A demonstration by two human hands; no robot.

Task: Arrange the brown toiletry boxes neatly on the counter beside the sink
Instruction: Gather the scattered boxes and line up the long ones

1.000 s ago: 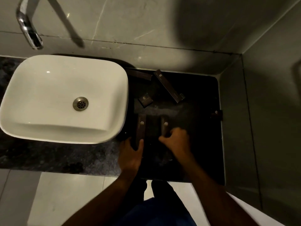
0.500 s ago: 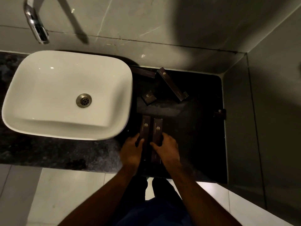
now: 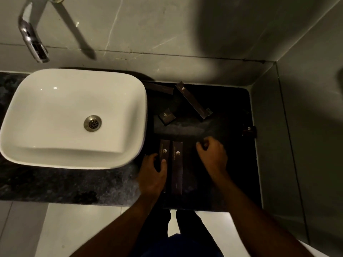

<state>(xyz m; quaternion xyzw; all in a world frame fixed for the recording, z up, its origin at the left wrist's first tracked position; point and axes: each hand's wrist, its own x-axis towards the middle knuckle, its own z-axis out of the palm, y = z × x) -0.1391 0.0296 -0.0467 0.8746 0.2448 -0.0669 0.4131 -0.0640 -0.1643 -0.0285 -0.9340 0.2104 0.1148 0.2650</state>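
Two long brown boxes lie side by side, parallel, near the front of the dark counter (image 3: pixel 232 182), just right of the sink. My left hand (image 3: pixel 152 176) grips the left long box (image 3: pixel 165 148), fingers on its left side and thumb on its right. The right long box (image 3: pixel 177 166) lies free. My right hand (image 3: pixel 213 154) hovers to the right of it, fingers loosely curled and holding nothing. A third long box (image 3: pixel 193 102) lies diagonally at the back. A fourth (image 3: pixel 159 88) rests against the back wall. A small square box (image 3: pixel 166 116) sits between them.
A white basin (image 3: pixel 74 117) fills the left, with a chrome faucet (image 3: pixel 33 43) above it. Another small brown box (image 3: pixel 249 131) sits against the right wall. Grey tiled walls close the counter at the back and right. The front edge drops to a pale floor.
My right hand let go of the right long box and moved off to the right. The two long boxes now lie together, parallel. My left hand stays on the left box.
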